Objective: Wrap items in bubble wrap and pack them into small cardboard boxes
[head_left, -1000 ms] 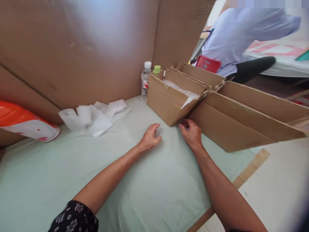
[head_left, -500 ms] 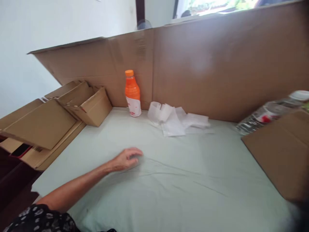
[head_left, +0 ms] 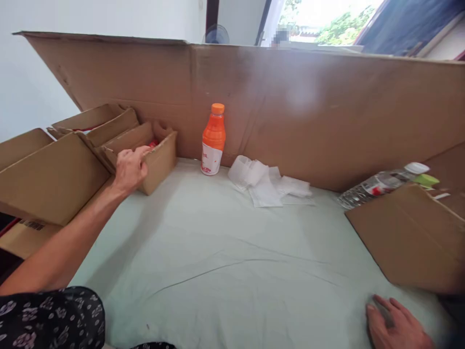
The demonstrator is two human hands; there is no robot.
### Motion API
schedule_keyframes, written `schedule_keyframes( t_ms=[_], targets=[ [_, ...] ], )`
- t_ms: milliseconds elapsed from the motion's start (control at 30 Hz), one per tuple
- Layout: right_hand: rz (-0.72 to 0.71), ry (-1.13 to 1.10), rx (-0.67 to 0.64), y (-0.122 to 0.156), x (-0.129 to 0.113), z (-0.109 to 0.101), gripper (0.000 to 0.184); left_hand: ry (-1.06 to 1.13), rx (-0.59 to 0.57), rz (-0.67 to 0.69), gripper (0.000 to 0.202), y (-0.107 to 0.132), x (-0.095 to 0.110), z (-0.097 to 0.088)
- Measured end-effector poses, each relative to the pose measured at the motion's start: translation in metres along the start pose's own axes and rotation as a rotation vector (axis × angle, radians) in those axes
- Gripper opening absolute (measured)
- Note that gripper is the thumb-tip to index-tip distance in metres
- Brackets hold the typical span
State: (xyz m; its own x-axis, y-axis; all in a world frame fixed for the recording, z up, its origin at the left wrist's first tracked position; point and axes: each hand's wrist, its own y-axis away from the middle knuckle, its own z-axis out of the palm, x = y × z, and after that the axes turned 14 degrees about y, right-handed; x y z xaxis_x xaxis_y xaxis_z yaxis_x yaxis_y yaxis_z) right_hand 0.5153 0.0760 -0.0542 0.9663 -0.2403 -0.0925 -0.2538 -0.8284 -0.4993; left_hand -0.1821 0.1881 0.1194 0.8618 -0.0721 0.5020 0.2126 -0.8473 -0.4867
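Note:
My left hand (head_left: 131, 168) is at the small cardboard box (head_left: 162, 162) on the left, its fingers bent and close together over the box's opening. Their tips are partly hidden, so whatever they hold cannot be made out. Something red (head_left: 153, 143) shows inside that box, just beyond the fingertips. At the lower right, my right hand (head_left: 397, 324) rests low over the pale green cloth (head_left: 232, 286), thumb and forefinger apart. A dark patch lies between them, perhaps only shadow. The near edge of a cardboard flap (head_left: 407, 242) lies above this hand.
An orange bottle (head_left: 213, 140) stands against the tall cardboard wall (head_left: 308, 116). Crumpled translucent white plastic (head_left: 267, 182) lies beside it. A clear bottle (head_left: 381, 186) leans at the right, next to something light green (head_left: 426, 181). More open cardboard boxes (head_left: 54, 174) crowd the left side.
My left hand has moved from the middle of the cloth left and away from me to the small box. My right hand has come into view at the lower right. The view has shifted slightly.

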Motion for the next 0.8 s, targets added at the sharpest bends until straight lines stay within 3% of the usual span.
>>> schedule_keyframes(
  t_ms=[67,167,300,367,467,600,667,800],
  targets=[
    [-0.003,0.01,0.038,0.001,-0.025,0.001,0.042,0.06,-0.003,0.088,0.049,0.038,0.007,-0.012],
    [-0.115,-0.106,0.044,-0.003,-0.089,-0.007,0.036,0.141,0.048,0.194,0.045,0.111,0.024,-0.037],
    [-0.437,-0.377,-0.098,0.009,-0.188,-0.023,0.032,0.219,0.275,0.044,0.069,0.195,0.027,-0.052],
    [-0.607,-0.476,-0.155,0.03,-0.23,-0.032,0.034,0.314,0.267,-0.067,0.082,0.216,0.015,-0.044],
    [-0.776,-0.576,-0.216,0.07,-0.272,-0.044,0.054,0.49,0.101,-0.24,0.088,0.219,-0.008,-0.017],
    [-0.748,-0.624,-0.264,0.104,-0.296,-0.048,0.073,0.762,-0.189,-0.447,0.075,0.199,-0.019,0.023],
    [-0.679,-0.631,-0.282,0.1,-0.304,-0.041,0.076,0.824,-0.286,-0.488,0.065,0.187,-0.014,0.039],
    [-0.529,-0.664,-0.334,0.051,-0.327,-0.014,0.071,0.819,-0.232,-0.457,0.062,0.153,0.002,0.074]
  ],
)
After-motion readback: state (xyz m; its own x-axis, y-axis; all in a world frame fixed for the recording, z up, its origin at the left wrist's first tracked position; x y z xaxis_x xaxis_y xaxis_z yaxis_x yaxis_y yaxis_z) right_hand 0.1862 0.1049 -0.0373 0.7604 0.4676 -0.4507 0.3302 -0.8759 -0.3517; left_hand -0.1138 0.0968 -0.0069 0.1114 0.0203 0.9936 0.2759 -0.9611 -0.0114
